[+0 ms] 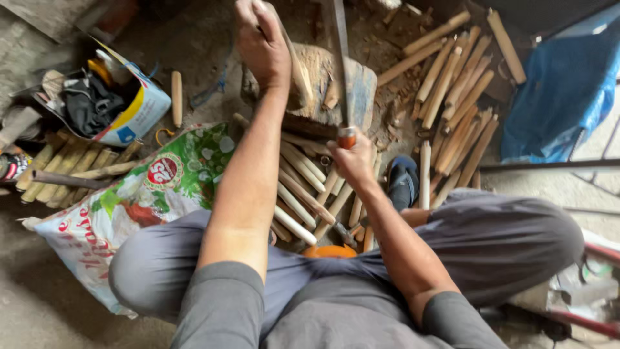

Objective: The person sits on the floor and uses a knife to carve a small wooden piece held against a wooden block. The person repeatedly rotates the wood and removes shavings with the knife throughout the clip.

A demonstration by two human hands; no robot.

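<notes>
On the floor at far left lie a cardboard box (132, 106) and a printed sack (129, 200). The left hand (261, 42) is clenched around a wooden stick (298, 71) stood on the chopping block (342, 87); the right hand (352, 161) grips a long blade (341, 58) beside it. This looks like the trimming step, calling for a controlled cut. Cut sticks (458, 90) pile at right.

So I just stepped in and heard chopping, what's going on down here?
A person sits on the floor with legs apart. The left hand holds a pale wooden stick upright on a worn wooden chopping block. The right hand grips the handle of a long metal blade, its edge standing beside the stick over the block. Trimmed pale sticks lie piled between the legs, more rough sticks lie beyond the block, and a printed plastic sack lies by the left knee.
</notes>
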